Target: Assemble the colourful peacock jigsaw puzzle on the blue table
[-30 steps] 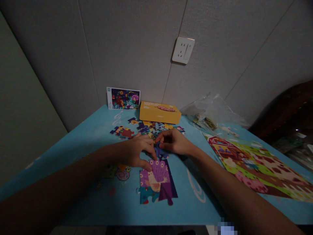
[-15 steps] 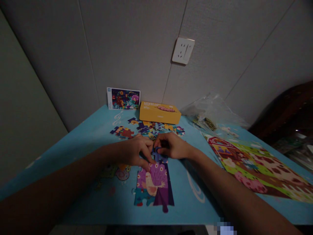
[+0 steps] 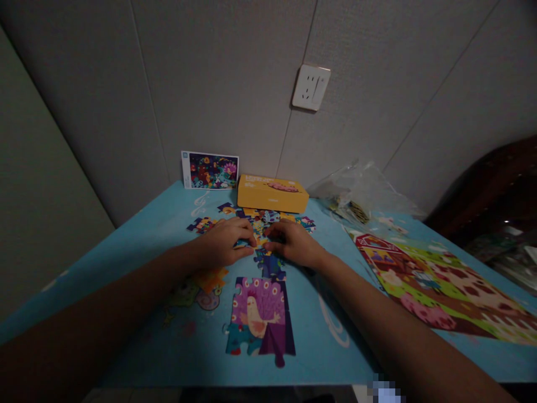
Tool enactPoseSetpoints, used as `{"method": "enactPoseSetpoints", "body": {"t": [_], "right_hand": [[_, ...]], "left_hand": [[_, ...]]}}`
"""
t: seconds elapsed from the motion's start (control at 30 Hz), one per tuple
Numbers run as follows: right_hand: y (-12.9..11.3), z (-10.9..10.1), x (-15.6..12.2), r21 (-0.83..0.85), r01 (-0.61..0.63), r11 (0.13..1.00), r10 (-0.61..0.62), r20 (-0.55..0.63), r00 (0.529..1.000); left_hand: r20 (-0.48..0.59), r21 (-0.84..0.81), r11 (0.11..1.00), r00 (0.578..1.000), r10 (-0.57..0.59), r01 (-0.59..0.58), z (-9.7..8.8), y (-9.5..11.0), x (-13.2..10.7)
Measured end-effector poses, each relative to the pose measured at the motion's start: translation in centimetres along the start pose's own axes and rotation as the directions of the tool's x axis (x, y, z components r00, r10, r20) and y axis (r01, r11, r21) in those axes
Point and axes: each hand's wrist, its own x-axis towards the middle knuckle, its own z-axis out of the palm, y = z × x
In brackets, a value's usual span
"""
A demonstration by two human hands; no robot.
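My left hand (image 3: 230, 240) is curled over the near side of a heap of loose jigsaw pieces (image 3: 271, 215). Its thumb and fingertips close on orange and yellow puzzle pieces (image 3: 260, 239). From the other side my right hand (image 3: 296, 243) pinches at the same pieces, its fingertips partly covering them. Just below lie dark blue joined pieces (image 3: 272, 267) on the tabletop. Closer to me is a joined section of puzzle (image 3: 260, 319) with a purple peacock; neither hand touches it. Orange pieces (image 3: 212, 278) lie beside my left wrist.
A yellow box (image 3: 272, 193) stands behind the heap, and a picture card (image 3: 212, 170) leans on the wall. To the right are a clear plastic bag (image 3: 364, 190) and a farm-scene puzzle (image 3: 436, 285). The blue table's front edge (image 3: 235, 385) is nearest me.
Both hands have moved away from the peacock section and the dark blue pieces, up to the orange pieces at the heap. The dark blue pieces now lie uncovered, just above the peacock section.
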Motion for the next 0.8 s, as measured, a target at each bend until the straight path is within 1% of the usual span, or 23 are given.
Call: {"method": "enactPoseSetpoints", "body": {"t": [0.1,0.2,0.4,0.53,0.63,0.7,0.73,0.8], "right_hand": [[0.5,0.1,0.1,-0.028,-0.063,0.998,0.062,-0.050,0.997],[0.4,0.1,0.0,-0.067,-0.065,0.996,0.059,-0.089,0.994],[-0.2,0.3,-0.1,-0.096,0.013,0.995,-0.018,-0.057,0.998],[0.1,0.1,0.2,-0.109,-0.033,0.994,0.023,-0.089,0.996],[-0.4,-0.7,0.0,-0.111,-0.067,0.992,0.057,-0.090,0.994],[-1.4,-1.6,-0.5,-0.094,-0.087,0.992,0.089,0.020,0.996],[-2.0,-2.0,-0.8,-0.089,-0.066,0.994,0.075,0.096,0.993],[-2.9,-2.7,-1.1,-0.084,0.019,0.996,0.000,0.219,0.976]], "left_hand": [[0.017,0.033,0.999,1.000,-0.010,0.010,0.1,-0.3,0.0],[0.018,0.033,0.999,1.000,0.013,-0.013,0.3,-0.6,-0.1],[-0.025,0.037,0.999,1.000,-0.004,0.005,0.3,-1.1,0.0],[-0.086,0.072,0.997,0.996,-0.023,0.029,-0.1,-1.1,0.2],[-0.087,0.043,0.999,0.996,0.031,-0.027,-0.6,-0.5,0.1],[-0.034,-0.017,0.995,0.994,0.103,-0.103,-0.7,0.3,0.0],[0.010,-0.046,0.989,0.990,0.143,-0.143,-0.7,0.7,-0.1],[0.123,-0.079,0.981,0.975,0.184,-0.175,-0.5,1.3,-0.1]]}}
